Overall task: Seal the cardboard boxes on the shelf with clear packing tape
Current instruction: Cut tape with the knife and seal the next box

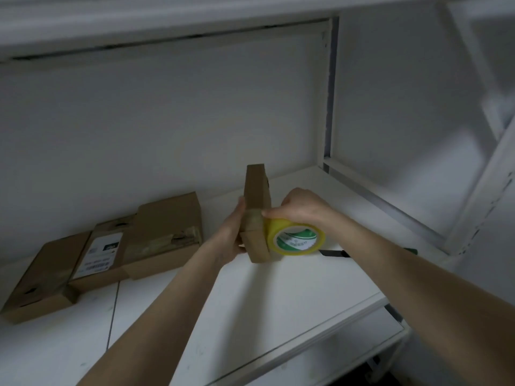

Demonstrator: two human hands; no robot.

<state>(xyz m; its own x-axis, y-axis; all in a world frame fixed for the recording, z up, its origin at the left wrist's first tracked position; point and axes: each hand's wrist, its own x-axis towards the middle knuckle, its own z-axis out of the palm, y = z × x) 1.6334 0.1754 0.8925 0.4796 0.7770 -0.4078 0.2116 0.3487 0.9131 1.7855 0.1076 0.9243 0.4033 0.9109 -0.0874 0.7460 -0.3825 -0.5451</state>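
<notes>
Head view: the slim brown cardboard box (257,190) is held on edge, mid-way along the white shelf (278,302). The left hand (232,235) grips its left face. The right hand (301,206) clasps the yellowish roll of clear tape (295,239) against its right. Ideally, pull the tape taut, wrap squarely and press flat.

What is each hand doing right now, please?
Left hand: holds the upright box.
Right hand: grips the tape roll.

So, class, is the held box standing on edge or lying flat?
Standing on edge: the box shows vertical broad faces, left hand gripping one, right hand holding the tape roll against the other.
</notes>
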